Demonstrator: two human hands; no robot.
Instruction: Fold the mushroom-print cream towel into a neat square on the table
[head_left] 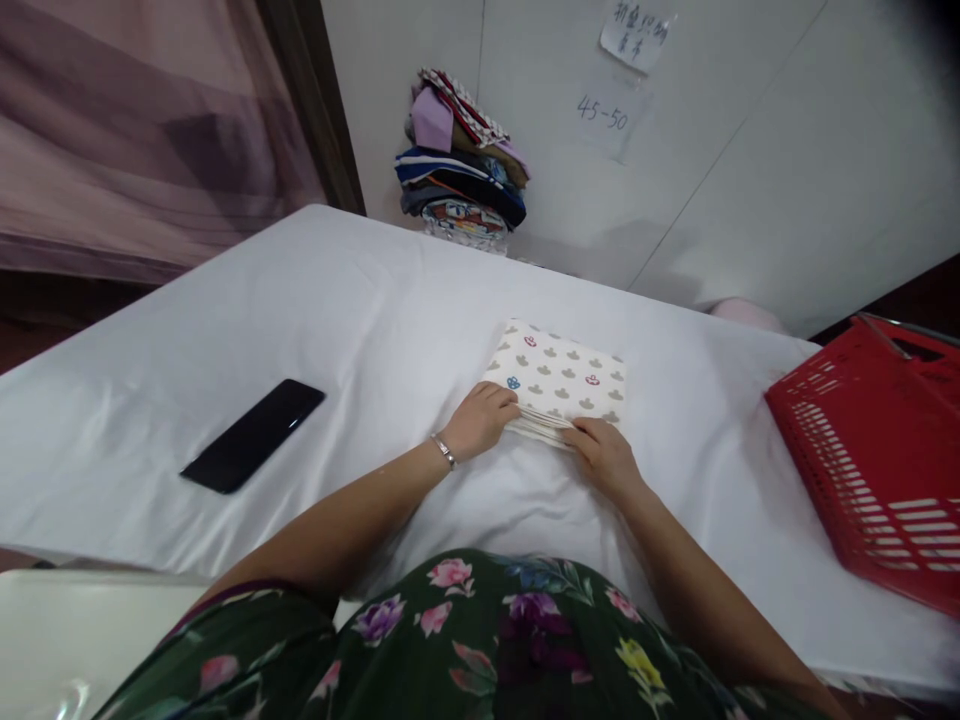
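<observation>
Folded cloth [559, 380] sits on the white table [337, 300], left hand [480, 420] and right hand [604, 455] both pinching its near edge.

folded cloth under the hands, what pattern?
Cream folded cloth with small grey motifs, few red and blue; head view.

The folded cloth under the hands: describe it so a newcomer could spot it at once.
On the white table, near its middle, lies the folded cloth, cream with small grey, red and blue motifs. The left hand and right hand touch its near edge, unlike the cloth stack by the wall.
</observation>
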